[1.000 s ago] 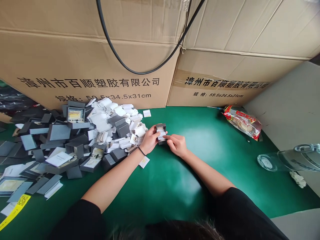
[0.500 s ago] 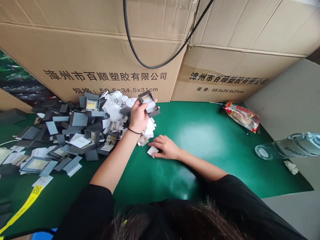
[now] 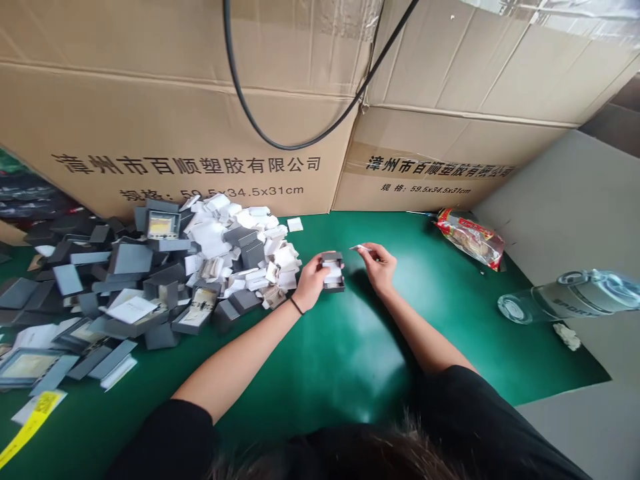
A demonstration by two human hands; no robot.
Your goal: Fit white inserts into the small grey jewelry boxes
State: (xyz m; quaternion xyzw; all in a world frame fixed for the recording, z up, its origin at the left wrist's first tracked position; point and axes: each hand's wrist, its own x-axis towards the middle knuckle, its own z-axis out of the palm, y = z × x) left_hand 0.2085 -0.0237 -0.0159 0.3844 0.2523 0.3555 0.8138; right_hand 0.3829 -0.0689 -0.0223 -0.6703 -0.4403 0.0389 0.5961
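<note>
My left hand [image 3: 311, 283] is closed around a small dark grey box [image 3: 334, 283] with its lid up; white lining shows inside, and my thumb rests over its edge. To the right, my right hand [image 3: 380, 267] pinches a small white card [image 3: 361, 247] by one end, held apart from the box. Another small white card [image 3: 295, 225] lies flat on the green table beyond my left hand. Left of the box spreads a heap of white paper pieces [image 3: 213, 237] mixed with dark grey boxes [image 3: 133, 259], several of them open.
Large cardboard cartons [image 3: 200, 120] wall off the back, with a black cable [image 3: 287, 145] hanging before them. On the right are a red snack packet [image 3: 471, 239], a clear bottle [image 3: 565, 297] and a crumpled tissue [image 3: 567, 337]. A yellow strap [image 3: 31, 427] lies at lower left.
My left hand has brought the open box down and to the right. My right hand has lifted a white card off the table and moved right and away from me. The view has shifted.
</note>
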